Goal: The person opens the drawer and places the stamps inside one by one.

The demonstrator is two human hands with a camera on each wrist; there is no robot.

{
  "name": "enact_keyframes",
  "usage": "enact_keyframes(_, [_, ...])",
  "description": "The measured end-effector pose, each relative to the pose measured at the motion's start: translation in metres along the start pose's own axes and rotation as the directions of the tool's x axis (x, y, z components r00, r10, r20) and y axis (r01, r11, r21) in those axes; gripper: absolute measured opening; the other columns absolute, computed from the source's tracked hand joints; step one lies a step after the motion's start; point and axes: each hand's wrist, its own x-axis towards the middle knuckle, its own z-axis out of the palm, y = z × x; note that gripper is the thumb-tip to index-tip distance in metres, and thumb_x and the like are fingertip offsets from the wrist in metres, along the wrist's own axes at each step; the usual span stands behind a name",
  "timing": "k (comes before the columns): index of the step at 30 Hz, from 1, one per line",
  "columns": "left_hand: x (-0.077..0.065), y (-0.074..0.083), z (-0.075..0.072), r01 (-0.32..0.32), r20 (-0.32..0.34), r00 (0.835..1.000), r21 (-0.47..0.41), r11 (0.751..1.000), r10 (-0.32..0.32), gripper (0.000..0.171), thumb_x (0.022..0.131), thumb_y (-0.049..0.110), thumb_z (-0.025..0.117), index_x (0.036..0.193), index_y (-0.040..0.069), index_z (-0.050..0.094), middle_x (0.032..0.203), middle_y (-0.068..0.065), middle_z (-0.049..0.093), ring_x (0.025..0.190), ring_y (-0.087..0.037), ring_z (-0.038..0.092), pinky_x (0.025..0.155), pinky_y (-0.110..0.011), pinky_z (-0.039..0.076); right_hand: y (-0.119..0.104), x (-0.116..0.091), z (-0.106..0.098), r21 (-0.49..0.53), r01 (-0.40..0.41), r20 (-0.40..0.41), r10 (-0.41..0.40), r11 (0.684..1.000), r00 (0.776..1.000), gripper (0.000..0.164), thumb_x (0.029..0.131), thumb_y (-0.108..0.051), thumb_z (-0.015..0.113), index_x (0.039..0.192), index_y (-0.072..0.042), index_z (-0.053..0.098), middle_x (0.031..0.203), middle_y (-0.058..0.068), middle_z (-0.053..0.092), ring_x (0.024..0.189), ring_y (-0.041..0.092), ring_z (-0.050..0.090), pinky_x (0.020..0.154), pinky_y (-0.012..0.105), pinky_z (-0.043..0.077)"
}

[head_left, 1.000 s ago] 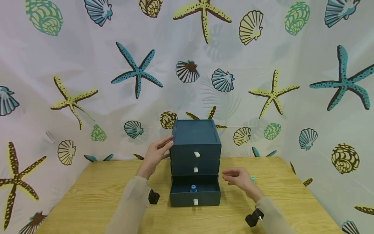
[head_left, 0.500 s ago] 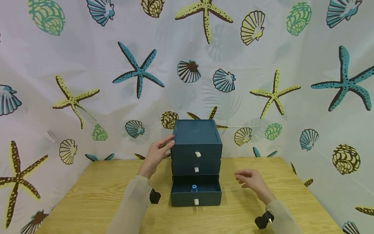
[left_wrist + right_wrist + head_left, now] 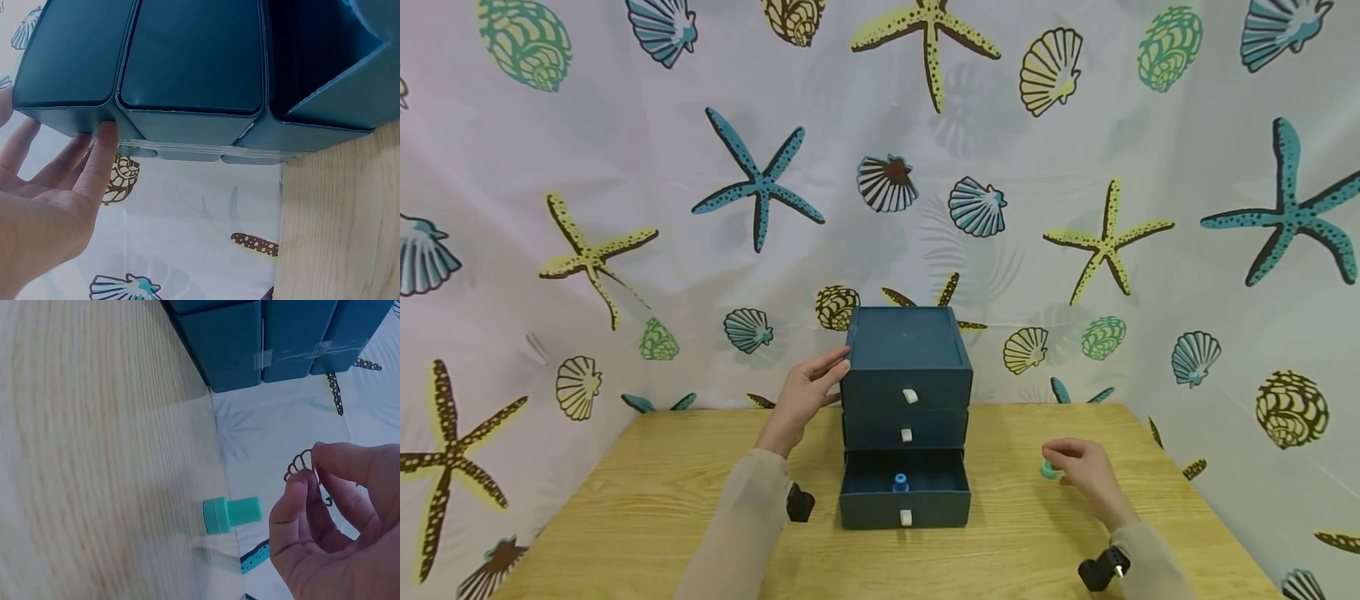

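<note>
A dark blue three-drawer unit (image 3: pixel 906 387) stands on the table, its bottom drawer (image 3: pixel 904 510) pulled out. Inside that drawer sits a small blue piece (image 3: pixel 900 482) with a narrow top. My left hand (image 3: pixel 801 404) rests on the unit's left side near the top, fingers extended against it in the left wrist view. To the right, a small green piece (image 3: pixel 228 515) with a wide round base and narrower top stands upright on the table. My right hand (image 3: pixel 1086 471) is just by it, thumb and fingers bent with a gap between them, holding nothing; they partly cover the piece in the head view.
The wooden table (image 3: pixel 662 500) extends to both sides of the unit. Behind it hangs a white cloth (image 3: pixel 865 258) printed with shells and starfish. White pull tabs (image 3: pixel 906 517) stick out from the drawer fronts.
My right hand has moved right, away from the drawer unit, and is now by the green piece. The left hand stays on the unit's side. The drawer has not moved.
</note>
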Motion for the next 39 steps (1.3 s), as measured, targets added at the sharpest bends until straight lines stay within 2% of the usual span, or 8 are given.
enact_keyframes(9, [0.0,-0.001,0.001,-0.007,-0.007,1.0,0.002,1.0,0.007,0.048,0.099,0.037,0.058,0.145,0.024,0.05,0.152,-0.003,0.045,0.138,-0.026,0.045,0.105,-0.052,0.045,0.01,0.002,-0.008,-0.08,-0.012,-0.067,0.006,0.997,0.998,0.032,0.097,-0.014,0.06,0.125,0.003,0.062,0.123,0.024,0.058,0.106,0.034,0.059,0.076,0.038,0.055])
enact_keyframes(14, [0.0,-0.001,0.0,-0.005,-0.008,1.0,0.003,1.0,0.005,0.049,0.098,0.039,0.059,0.144,0.024,0.051,0.152,-0.004,0.045,0.137,-0.026,0.046,0.105,-0.051,0.045,0.014,0.003,-0.007,-0.061,-0.017,-0.032,0.015,0.998,0.999,0.041,0.098,-0.009,0.058,0.135,0.006,0.053,0.135,0.031,0.049,0.12,0.043,0.053,0.089,0.045,0.055])
enact_keyframes(18, [0.001,-0.001,0.0,-0.005,-0.011,1.0,0.004,1.0,0.005,0.049,0.097,0.04,0.059,0.144,0.025,0.052,0.152,-0.004,0.045,0.137,-0.026,0.046,0.105,-0.051,0.045,0.019,0.008,-0.005,-0.005,-0.02,0.017,0.02,1.0,1.0,0.046,0.098,-0.008,0.057,0.139,0.009,0.047,0.14,0.033,0.046,0.124,0.043,0.051,0.096,0.046,0.052])
enact_keyframes(21, [0.0,-0.001,0.0,-0.006,-0.014,1.0,0.009,1.0,0.007,0.05,0.098,0.04,0.059,0.144,0.024,0.051,0.152,-0.004,0.045,0.138,-0.026,0.046,0.105,-0.051,0.045,0.023,0.012,-0.003,0.023,-0.056,0.04,0.055,0.998,0.998,0.048,0.098,-0.01,0.057,0.141,0.008,0.045,0.142,0.032,0.044,0.122,0.038,0.053,0.094,0.043,0.053])
enact_keyframes(25, [0.0,-0.001,0.0,-0.011,-0.012,1.0,0.013,1.0,0.011,0.05,0.098,0.039,0.058,0.145,0.024,0.05,0.152,-0.004,0.045,0.138,-0.026,0.046,0.105,-0.051,0.045,0.025,0.018,-0.002,0.043,-0.133,0.06,0.13,0.99,0.99,0.049,0.098,-0.012,0.058,0.141,0.007,0.045,0.143,0.03,0.043,0.11,0.03,0.059,0.088,0.038,0.054])
enact_keyframes(28, [-0.001,0.0,0.0,-0.011,-0.01,1.0,0.012,1.0,0.011,0.049,0.099,0.039,0.058,0.145,0.024,0.05,0.151,-0.004,0.045,0.138,-0.026,0.046,0.105,-0.051,0.045,0.025,0.02,0.0,0.044,-0.159,0.073,0.156,0.986,0.985,0.048,0.099,-0.013,0.057,0.14,0.008,0.046,0.142,0.03,0.043,0.105,0.027,0.06,0.086,0.037,0.053])
enact_keyframes(34, [0.0,0.0,0.001,-0.015,-0.004,1.0,0.011,1.0,0.015,0.049,0.098,0.04,0.058,0.144,0.025,0.051,0.151,-0.003,0.046,0.138,-0.025,0.045,0.105,-0.051,0.045,0.027,0.02,0.002,0.006,-0.152,0.093,0.151,0.988,0.984,0.047,0.099,-0.014,0.056,0.14,0.006,0.047,0.142,0.029,0.045,0.115,0.032,0.057,0.091,0.04,0.053])
enact_keyframes(39, [-0.002,-0.001,0.001,-0.006,-0.016,1.0,0.009,1.0,0.006,0.048,0.098,0.04,0.058,0.144,0.026,0.051,0.151,-0.002,0.046,0.138,-0.025,0.045,0.106,-0.051,0.045,0.026,0.021,0.007,-0.011,-0.108,0.083,0.109,0.994,0.991,0.043,0.096,-0.009,0.06,0.134,0.008,0.053,0.132,0.028,0.054,0.103,0.023,0.061,0.085,0.036,0.054])
